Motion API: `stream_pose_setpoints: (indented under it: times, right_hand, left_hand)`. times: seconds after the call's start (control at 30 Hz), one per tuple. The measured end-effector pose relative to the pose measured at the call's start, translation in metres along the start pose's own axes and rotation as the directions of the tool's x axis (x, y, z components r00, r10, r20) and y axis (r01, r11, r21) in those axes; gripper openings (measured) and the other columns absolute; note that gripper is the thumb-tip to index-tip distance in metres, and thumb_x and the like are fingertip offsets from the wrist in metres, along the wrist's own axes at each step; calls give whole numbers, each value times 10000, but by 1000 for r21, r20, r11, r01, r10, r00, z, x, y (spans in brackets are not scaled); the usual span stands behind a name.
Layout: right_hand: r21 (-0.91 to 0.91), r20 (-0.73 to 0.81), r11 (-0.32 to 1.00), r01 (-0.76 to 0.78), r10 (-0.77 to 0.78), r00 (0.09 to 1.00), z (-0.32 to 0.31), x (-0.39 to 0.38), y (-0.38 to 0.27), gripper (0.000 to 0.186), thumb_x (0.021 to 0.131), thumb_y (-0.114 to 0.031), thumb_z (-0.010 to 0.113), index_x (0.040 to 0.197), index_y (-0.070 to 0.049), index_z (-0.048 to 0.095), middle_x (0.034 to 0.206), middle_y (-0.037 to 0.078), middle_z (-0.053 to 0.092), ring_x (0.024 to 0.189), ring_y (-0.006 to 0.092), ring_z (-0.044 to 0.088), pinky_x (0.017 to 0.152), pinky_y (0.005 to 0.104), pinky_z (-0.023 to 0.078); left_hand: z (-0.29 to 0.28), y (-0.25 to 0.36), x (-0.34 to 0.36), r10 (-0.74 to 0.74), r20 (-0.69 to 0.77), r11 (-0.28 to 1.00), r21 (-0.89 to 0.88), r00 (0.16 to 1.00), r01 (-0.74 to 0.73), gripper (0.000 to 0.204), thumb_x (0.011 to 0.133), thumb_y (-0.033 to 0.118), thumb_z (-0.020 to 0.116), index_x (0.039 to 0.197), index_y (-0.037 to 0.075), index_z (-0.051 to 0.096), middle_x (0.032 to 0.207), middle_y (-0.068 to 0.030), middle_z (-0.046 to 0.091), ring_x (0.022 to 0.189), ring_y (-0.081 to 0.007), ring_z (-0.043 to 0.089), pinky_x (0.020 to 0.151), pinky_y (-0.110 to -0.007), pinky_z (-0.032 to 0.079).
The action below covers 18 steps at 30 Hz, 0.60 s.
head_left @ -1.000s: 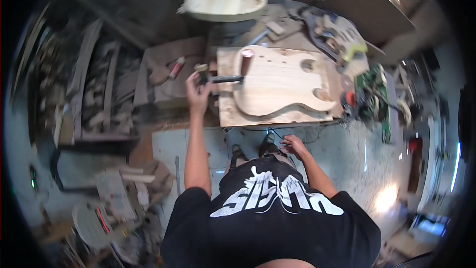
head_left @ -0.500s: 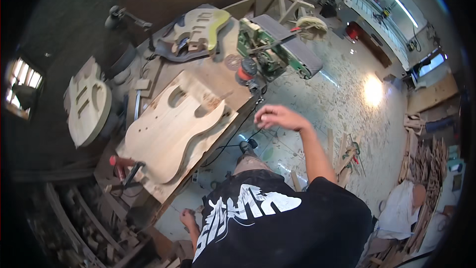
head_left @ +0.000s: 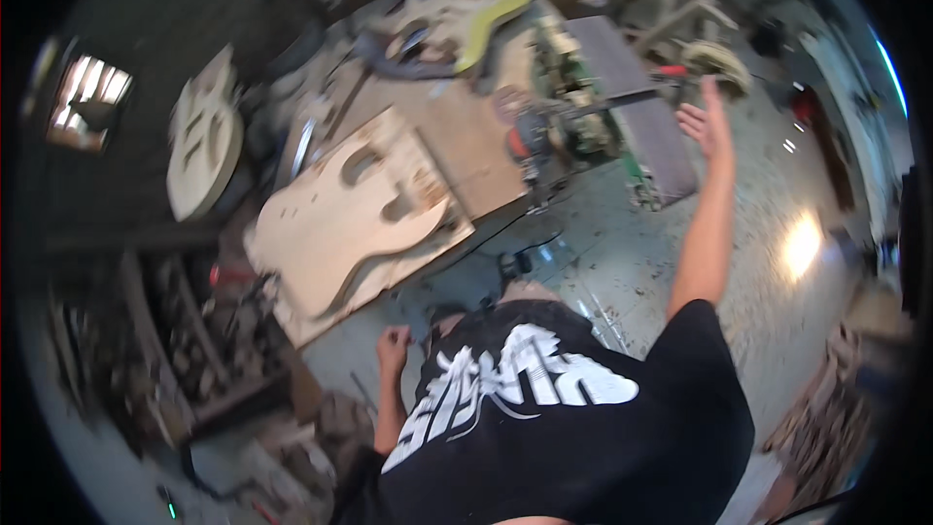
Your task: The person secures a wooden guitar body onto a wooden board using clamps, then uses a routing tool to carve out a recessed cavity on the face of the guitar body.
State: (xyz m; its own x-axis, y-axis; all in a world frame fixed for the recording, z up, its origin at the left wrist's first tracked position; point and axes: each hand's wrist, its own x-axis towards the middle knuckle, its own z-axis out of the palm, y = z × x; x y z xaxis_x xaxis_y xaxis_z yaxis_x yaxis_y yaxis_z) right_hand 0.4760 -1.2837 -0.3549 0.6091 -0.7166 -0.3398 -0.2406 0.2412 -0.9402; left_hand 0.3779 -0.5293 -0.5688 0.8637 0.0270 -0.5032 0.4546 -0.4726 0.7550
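Two hands seen in head view. Right hand (head_left: 708,126) is held open, empty, just beside the sander (head_left: 632,117) and red handle (head_left: 669,71). Left hand (head_left: 394,345) is curled off the board's (head_left: 403,144) near edge; grip can't be told. Guitar body (head_left: 335,224) is laid on board. Moving room is given by floor (head_left: 753,194) right of sander.

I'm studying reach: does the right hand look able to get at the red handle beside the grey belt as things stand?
Probably yes: the right hand is open and appears close to the red handle, with nothing visible between them, though depth is hard to judge from this view.
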Motion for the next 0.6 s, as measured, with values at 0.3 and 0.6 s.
stream_pose_setpoints:
  times: [0.3,0.6]
  right_hand:
    - [177,-25,981,-82,88,996,16,123,29,496,884,-333,727,1178,30,559,1123,174,636,935,345,700,840,415,572]
    - [422,-14,885,196,-210,978,39,66,-2,285,919,11,557,1156,102,427,1019,295,592,811,403,703,753,523,616]
  left_hand:
    - [41,58,-8,-172,13,967,-186,985,171,217,932,197,682,1022,7,633,943,-81,702,807,-129,672,738,-251,532]
    - [57,71,-13,-224,196,950,-173,955,258,266,973,248,640,1068,1,631,960,-68,709,785,-107,649,736,-244,514]
